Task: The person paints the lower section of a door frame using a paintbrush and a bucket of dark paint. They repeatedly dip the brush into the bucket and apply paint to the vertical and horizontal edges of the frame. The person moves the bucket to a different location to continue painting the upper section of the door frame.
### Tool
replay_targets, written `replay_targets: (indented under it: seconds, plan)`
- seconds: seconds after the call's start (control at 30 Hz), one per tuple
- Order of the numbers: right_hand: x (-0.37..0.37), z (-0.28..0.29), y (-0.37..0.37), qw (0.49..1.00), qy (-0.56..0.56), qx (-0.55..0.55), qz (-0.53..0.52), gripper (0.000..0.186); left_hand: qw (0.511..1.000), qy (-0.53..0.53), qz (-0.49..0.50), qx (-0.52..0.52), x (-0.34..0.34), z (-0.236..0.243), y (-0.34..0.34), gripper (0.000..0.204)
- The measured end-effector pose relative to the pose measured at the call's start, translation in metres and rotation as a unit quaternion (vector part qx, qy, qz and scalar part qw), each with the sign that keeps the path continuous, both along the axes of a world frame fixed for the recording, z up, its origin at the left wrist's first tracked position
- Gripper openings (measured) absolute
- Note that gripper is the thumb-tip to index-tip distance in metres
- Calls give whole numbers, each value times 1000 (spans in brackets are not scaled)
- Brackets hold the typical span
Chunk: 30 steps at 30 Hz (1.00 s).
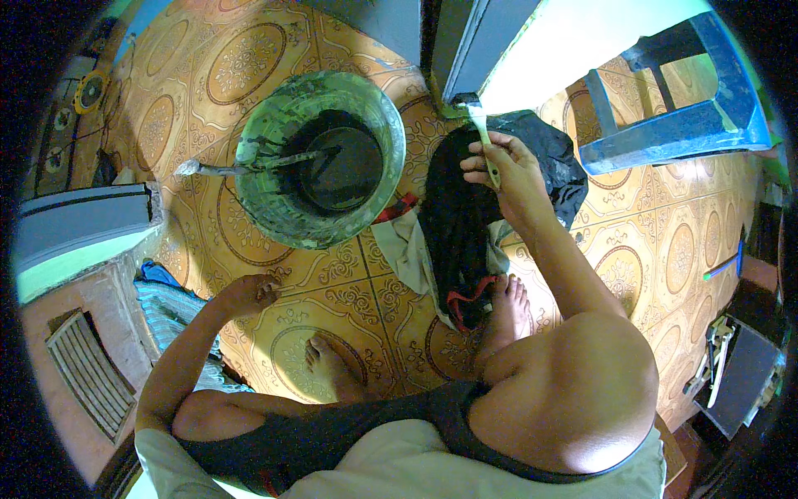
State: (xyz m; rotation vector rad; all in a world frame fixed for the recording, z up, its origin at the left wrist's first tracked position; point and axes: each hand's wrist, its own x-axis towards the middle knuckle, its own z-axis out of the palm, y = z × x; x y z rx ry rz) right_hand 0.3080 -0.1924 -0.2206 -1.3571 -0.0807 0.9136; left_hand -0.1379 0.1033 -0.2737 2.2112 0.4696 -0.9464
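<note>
My right hand (517,179) grips the pale handle of a paintbrush (480,125). Its dark bristles are at the foot of a grey-blue door frame (490,50), close to or touching it. My left hand (248,295) hangs in front of my left knee, its fingers loosely bent and holding nothing. Ahead of it stands a green, paint-smeared bucket (389,166) with dark paint inside. A paint-coated stick (218,170) leans across the bucket's left rim, its inner end in the bucket. Under my right hand, a black cloth or plastic sheet (453,187) lies crumpled on the floor.
A blue plastic stool (677,137) is at the far right. Pale cloth (407,249) lies beside the black heap, near my right foot. Striped blue cloth (170,303) lies at left by a wooden piece with a slatted panel (91,374). The floor has patterned tiles (328,291).
</note>
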Motion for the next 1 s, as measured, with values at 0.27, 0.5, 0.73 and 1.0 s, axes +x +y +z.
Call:
replay_targets:
  seconds: [0.27, 0.5, 0.73, 1.0]
  plan:
    - [0, -15, -9, 999, 42, -19, -1, 34, 998, -1, 32, -48, -1, -8, 5, 39]
    - [0, -3, -3, 1000, -17, 7, -3, 31, 1000, 14, 8, -21, 4, -1, -1, 39]
    - [-3, -9, -10, 999, 25, -33, -21, 31, 1000, -5, -15, -15, 1, -9, 5, 40]
    - [-9, 15, -5, 999, -20, 39, -9, 30, 998, -45, -36, 4, -12, -10, 6, 40]
